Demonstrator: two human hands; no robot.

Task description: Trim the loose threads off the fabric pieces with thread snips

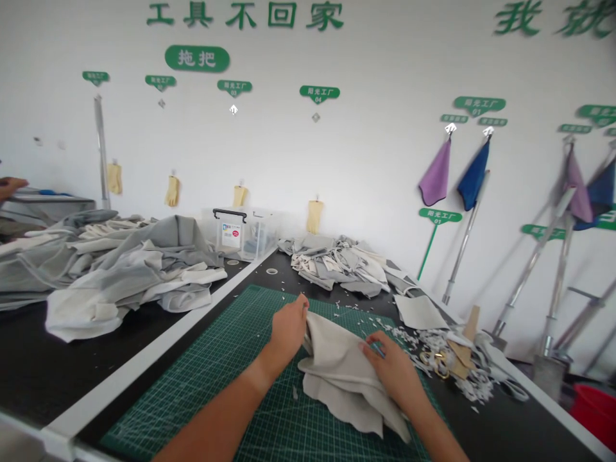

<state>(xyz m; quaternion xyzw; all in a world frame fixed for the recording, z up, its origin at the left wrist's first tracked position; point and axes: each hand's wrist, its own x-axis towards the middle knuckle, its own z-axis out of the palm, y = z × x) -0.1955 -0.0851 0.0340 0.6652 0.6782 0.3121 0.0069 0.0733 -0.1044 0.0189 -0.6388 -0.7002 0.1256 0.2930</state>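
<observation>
A piece of light grey fabric (337, 346) hangs in folds over the green cutting mat (212, 372). My left hand (289, 324) is closed, pinching the fabric's upper left corner and lifting it off the mat. On the other side, my right hand (392, 366) has its thumb and fingers closed round a small blue-grey thing (378, 348), too covered to name. That hand's fingers also touch the fabric's right edge. The fabric's lower layers droop beneath both hands, with a wavy edge at the bottom.
Grey fabric heaps lie at left (135, 256) and behind the mat (337, 256). Right of the mat are white scraps (474, 385), gold-handled scissors (440, 364) and a flat fabric piece (419, 312). Clear plastic bins (233, 234) stand near the wall. Another person's hand (12, 186) shows far left.
</observation>
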